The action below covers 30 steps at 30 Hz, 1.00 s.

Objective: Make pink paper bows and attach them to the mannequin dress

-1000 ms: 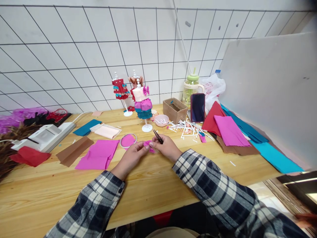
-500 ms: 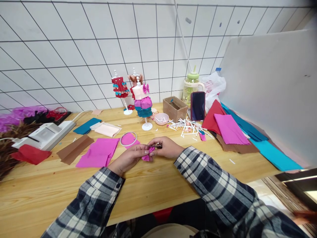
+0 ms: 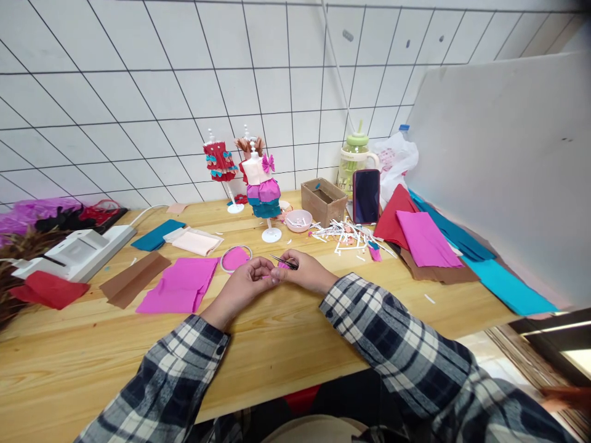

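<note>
My two hands meet above the middle of the table, fingertips touching. My right hand [image 3: 305,269] is closed around a slim dark pointed tool [image 3: 284,263], its thin tip directed up and to the left; whether it is scissors or tweezers I cannot tell. A small gathered piece of magenta crepe paper [image 3: 282,265] shows beside the tool, mostly hidden by the fingers. My left hand [image 3: 253,277] pinches at this paper with thumb and fingertips. Just behind the left hand, a silvery ring [image 3: 222,261] lies around a magenta paper scrap [image 3: 236,257].
Small dress stands [image 3: 271,235] in crepe paper stand at the back. A pink bowl [image 3: 298,221], cardboard box [image 3: 323,209], phone [image 3: 366,195] and white paper sticks [image 3: 346,237] are beyond my hands. Crepe sheets lie left [image 3: 178,286] and right [image 3: 429,240]; a power strip [image 3: 76,252] sits far left.
My left fingers have curled in and moved to meet the right fingertips. The magenta piece, which hung below my fingers, is now mostly covered. The tool's tip has tilted upward.
</note>
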{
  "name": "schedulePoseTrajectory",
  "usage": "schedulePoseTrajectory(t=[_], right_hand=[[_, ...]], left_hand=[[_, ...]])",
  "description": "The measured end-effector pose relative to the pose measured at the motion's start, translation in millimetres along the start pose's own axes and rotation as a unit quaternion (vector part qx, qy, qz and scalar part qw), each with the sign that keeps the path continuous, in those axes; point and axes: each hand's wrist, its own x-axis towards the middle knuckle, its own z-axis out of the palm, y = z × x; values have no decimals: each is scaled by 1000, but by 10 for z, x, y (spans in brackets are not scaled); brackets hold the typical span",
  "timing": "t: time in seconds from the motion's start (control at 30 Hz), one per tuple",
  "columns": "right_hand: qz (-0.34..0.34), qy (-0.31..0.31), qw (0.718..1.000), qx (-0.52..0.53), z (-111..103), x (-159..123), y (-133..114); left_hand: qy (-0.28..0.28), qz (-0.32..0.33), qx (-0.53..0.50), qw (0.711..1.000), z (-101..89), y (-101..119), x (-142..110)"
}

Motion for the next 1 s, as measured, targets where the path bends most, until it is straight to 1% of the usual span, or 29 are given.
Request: schedulePoseTrajectory(t=[0.07,0.17,0.27,0.33,0.4,0.5,0.57,0.63,0.73,0.83,0.9,1.0], right_hand=[[5,17,1000,-14,33,-1,4],[1,13,1000,20,52,23,14],[8,3,998,63,1,62,13],[10,20,998,64,-56,79,1],[5,42,997,59,-101,81,-14],[9,59,996,62,-100,58,-36],[10,50,995,84,-57,36,-45],[7,24,993,115,-4,15,-50],[21,-17,987,159,53,-6,-56],[73,-40,965,248,63,-16,-68],[111,-37,947,300,49,-17,-82],[137,-9,940,314,23,-7,-95]], left_hand=[[23,25,36,999,10,-8,11],[38,45,67,996,14,-11,20],[46,55,91,993,6,22,7],[64,61,135,987,-4,58,-11],[83,78,207,972,-17,91,-29],[94,146,327,929,-40,111,-45],[88,195,379,900,-51,104,-47],[82,216,396,889,-53,89,-45],[77,211,393,892,-42,70,-44],[81,204,382,898,-34,71,-49],[88,201,367,904,-36,75,-50],[90,188,357,910,-40,64,-42]])
